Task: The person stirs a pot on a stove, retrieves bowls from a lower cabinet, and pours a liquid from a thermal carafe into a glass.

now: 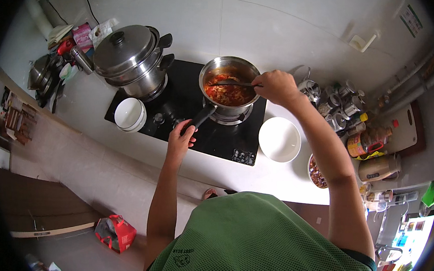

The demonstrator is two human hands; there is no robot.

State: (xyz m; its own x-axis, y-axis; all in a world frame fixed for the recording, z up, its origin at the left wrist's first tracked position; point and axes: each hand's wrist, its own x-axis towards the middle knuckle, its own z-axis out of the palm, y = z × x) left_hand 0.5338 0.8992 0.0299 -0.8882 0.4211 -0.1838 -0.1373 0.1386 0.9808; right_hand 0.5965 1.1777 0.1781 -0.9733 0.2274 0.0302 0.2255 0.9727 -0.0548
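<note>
A steel saucepan rests over the right burner of a black gas cooktop. Inside it is a chunky red sauce, which looks like tomato with egg. Around the end of the pan's black handle my left hand is closed. My right hand, at the pan's right rim, grips a dark utensil whose far end reaches into the sauce; its tip is partly hidden. Close to the right edge of the cooktop, below my right forearm, stands a white bowl.
A lidded steel steamer pot occupies the left burner, with stacked white bowls in front. Partly behind my right arm is a bowl of brownish-red food. Glass jars, an oil bottle and a jug line the right side.
</note>
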